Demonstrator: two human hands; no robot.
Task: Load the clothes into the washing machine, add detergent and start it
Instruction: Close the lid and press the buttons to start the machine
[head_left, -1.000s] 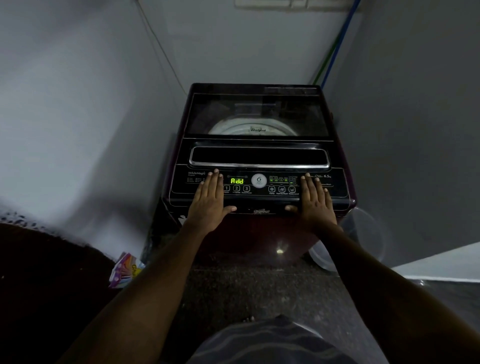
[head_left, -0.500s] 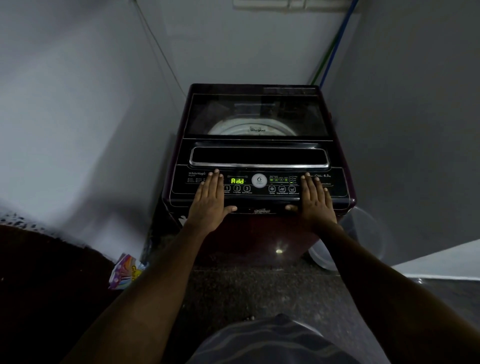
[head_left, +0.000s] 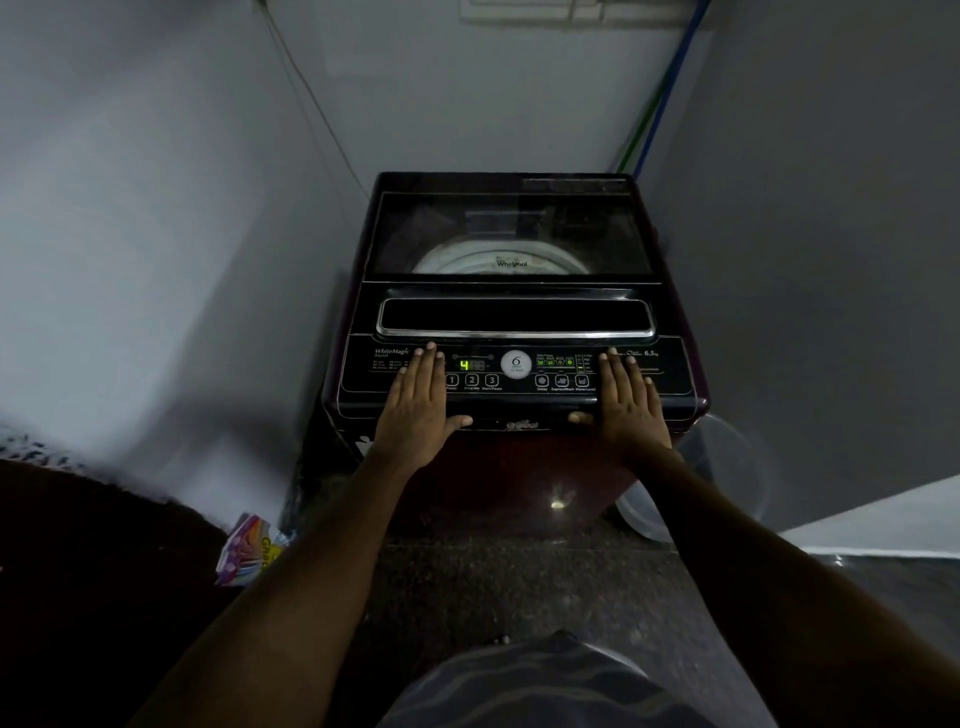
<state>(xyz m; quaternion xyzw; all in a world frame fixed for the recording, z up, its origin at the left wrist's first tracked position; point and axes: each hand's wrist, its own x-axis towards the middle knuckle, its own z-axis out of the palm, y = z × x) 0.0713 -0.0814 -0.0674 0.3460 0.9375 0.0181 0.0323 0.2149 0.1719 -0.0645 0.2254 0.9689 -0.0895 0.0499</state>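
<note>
Only the green display (head_left: 466, 365) changed, from "Add" to what looks like "4"; both hands kept still. Left hand (head_left: 418, 415) and right hand (head_left: 628, 410) lie flat on the control panel (head_left: 672, 376) of the washing machine (head_left: 519, 467), fingers straight and pressed together, thumbs out. Its lid (head_left: 511, 234) is closed.

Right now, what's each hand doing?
Left hand: open, flat on the washing machine panel.
Right hand: open, flat on the panel, holding nothing.

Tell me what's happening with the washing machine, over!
Left hand and right hand rest flat on control panel, holding nothing. Washing machine lid shut, display lit green. Buttons between hands uncovered.
</note>
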